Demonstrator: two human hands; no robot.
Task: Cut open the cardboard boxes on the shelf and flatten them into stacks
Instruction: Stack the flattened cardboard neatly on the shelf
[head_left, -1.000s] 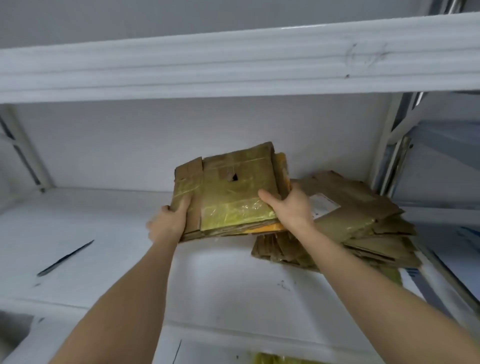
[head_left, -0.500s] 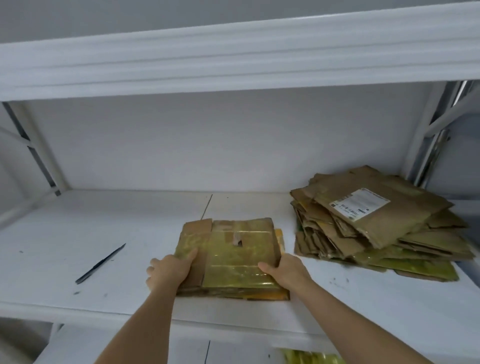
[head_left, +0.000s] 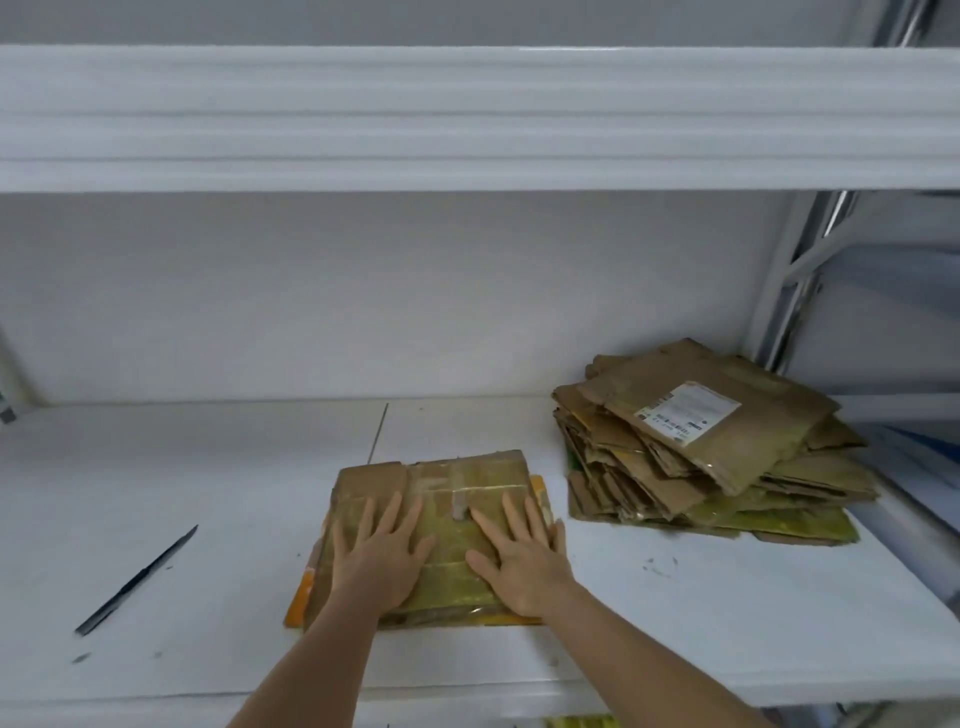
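Observation:
A small stack of flattened cardboard boxes (head_left: 457, 480), brown with yellowish tape, lies on the white shelf (head_left: 208, 483) near its front edge. My left hand (head_left: 379, 553) presses flat on its left half, fingers spread. My right hand (head_left: 519, 558) presses flat on its right half beside it. A larger, messier stack of flattened boxes (head_left: 711, 447) with a white shipping label on top sits at the right of the shelf. A dark knife (head_left: 137, 579) lies on the shelf to the left, apart from both hands.
The white shelf board above (head_left: 467, 119) overhangs the work area. A metal upright and brace (head_left: 795, 291) stand at the right behind the big stack. Something yellow-green (head_left: 579, 721) shows on the level below the shelf edge.
The small stack, gripped at its sides and held in the air, came down onto the shelf. Both hands let go of its edges and now press flat on top.

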